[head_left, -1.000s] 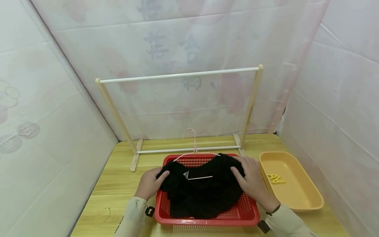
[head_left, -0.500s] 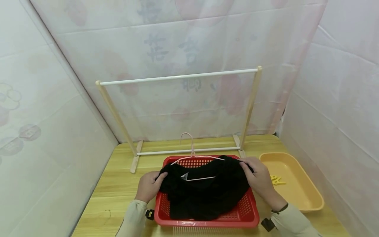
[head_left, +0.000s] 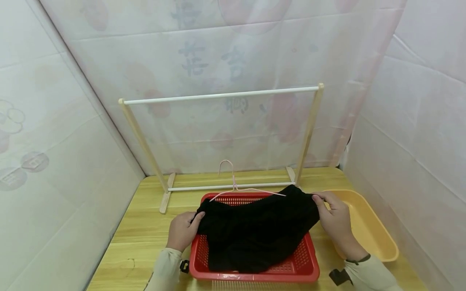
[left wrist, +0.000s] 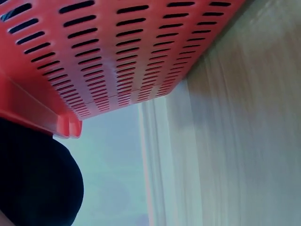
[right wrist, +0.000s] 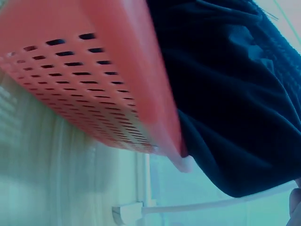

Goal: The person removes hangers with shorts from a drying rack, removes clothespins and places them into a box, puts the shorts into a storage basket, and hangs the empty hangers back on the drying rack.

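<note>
Our left hand [head_left: 183,231] and right hand [head_left: 335,220] pinch a black garment [head_left: 251,234] against a hanger [head_left: 234,187], over a basket [head_left: 255,277]

The person's bare left hand [head_left: 183,231] and bare right hand [head_left: 336,220] are held well apart, each thumb [head_left: 198,218] pinching toward its fingers [head_left: 327,197], the left fingertips apparently curled underneath but largely hidden, while the left forearm [head_left: 165,264] and right forearm [head_left: 371,277] in pale beige cloth sleeves [head_left: 364,271] slant inward.

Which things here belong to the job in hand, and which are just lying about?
In use:
black garment, gripped by left hand and right hand
pink hanger
red basket underneath
likely the rack

Apparently just lying about:
yellow tray
</note>
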{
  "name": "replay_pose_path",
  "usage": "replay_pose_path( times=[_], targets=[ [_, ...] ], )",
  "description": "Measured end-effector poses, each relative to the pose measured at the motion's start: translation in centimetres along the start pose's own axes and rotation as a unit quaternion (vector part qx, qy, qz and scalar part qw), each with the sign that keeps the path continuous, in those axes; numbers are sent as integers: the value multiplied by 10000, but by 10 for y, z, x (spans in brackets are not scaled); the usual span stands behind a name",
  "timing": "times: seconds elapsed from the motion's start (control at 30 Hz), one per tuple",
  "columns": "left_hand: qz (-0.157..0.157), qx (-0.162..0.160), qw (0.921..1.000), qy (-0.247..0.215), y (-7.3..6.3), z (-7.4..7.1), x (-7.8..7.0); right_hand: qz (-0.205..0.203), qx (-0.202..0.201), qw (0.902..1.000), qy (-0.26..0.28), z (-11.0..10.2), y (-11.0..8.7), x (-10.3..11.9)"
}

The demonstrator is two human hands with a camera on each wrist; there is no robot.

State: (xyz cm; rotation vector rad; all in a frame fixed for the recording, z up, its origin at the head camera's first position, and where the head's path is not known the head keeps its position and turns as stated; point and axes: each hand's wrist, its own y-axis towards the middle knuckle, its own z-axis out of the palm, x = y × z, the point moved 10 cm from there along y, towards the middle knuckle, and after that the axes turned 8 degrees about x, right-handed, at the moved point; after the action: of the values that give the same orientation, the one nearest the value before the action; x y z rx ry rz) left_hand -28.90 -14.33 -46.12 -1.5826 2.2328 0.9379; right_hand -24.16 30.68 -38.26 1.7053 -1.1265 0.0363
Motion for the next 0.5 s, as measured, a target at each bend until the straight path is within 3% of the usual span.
replay_pose_path(
  times=[0.27,0.5],
  targets=[
    [-10,-361,9992,155,-5,-3,8,495,-168,9986,114,-13,-2,-14],
    [157,-1277,9916,157,-5,-19,9,1600,-403,9858,324,-27,-17,-43]
  ],
)
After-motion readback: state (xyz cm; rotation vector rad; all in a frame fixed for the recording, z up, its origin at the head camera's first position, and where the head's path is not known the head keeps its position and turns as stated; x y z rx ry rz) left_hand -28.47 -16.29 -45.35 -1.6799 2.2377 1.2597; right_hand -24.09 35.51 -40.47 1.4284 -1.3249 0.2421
